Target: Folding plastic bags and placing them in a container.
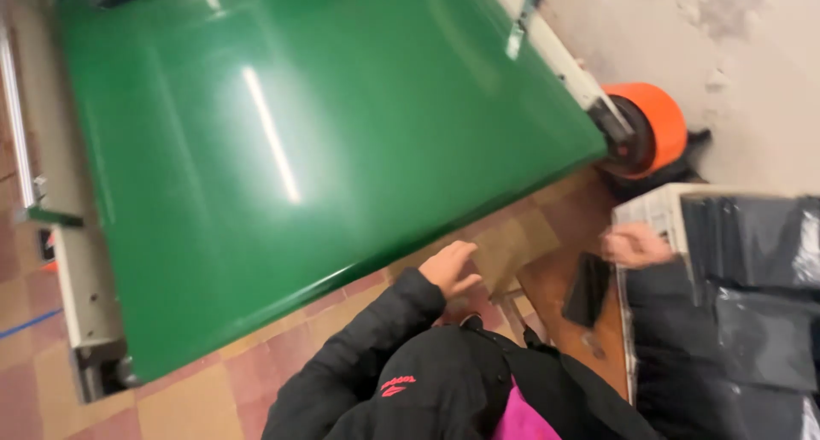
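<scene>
**Green belt bare, hands near the dark bags**

Green conveyor belt carries nothing. Left hand hangs loosely curled, holding nothing, over the tiled floor. Right hand rests on the crate edge; its grip I cannot tell. Several dark plastic bags fill the crate, too overlapped to count; one lies on the brown table. Picking appears in hand; a firm pinch on one bag seems needed.

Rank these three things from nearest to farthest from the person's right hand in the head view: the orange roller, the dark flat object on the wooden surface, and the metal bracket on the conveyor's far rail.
Measured from the right hand:
1. Dark flat object, just below and left of the hand.
2. Orange roller, above the hand at the green belt's corner.
3. Metal bracket, farthest, top of view.
</scene>
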